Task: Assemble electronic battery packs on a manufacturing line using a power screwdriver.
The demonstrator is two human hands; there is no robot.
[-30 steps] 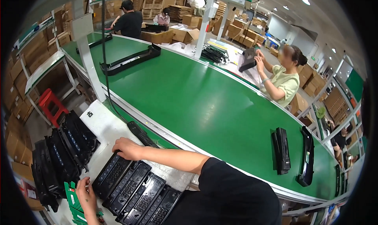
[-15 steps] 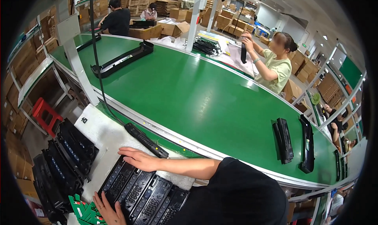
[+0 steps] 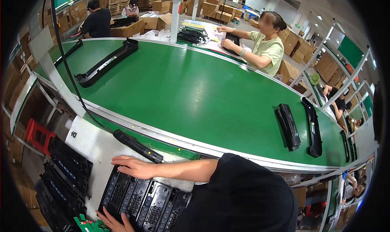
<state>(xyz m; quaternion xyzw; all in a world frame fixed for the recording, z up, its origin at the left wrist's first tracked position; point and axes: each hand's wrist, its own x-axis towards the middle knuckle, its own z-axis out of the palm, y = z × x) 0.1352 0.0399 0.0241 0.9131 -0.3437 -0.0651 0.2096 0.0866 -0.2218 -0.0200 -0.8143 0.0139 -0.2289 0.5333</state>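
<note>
Several long black plastic housings (image 3: pixel 152 205) with rows of round studs lie side by side on a white foam pad (image 3: pixel 95 139). My right hand (image 3: pixel 134 167) is open, laid palm down across the far end of the leftmost housings. At the near end of that row my left hand (image 3: pixel 115 222) rests with its fingers spread and touches the leftmost housing; the picture's lower edge cuts it off. Just beyond my right hand lies a black corded tool (image 3: pixel 138 146), shaped like an electric screwdriver. Green cards (image 3: pixel 90 224) are piled beside my left hand.
More black housings (image 3: pixel 67 183) stand stacked at the left. A green conveyor belt (image 3: pixel 195 98) carries long black trims (image 3: pixel 107 63) and a black part (image 3: pixel 287 126). Across it a co-worker (image 3: pixel 266 45) handles a black piece. A red stool (image 3: pixel 38 136) stands at the left.
The whole scene has shifted left and up in the picture. Both my hands stay at the housings. The co-worker has lowered the black piece from upright to the table.
</note>
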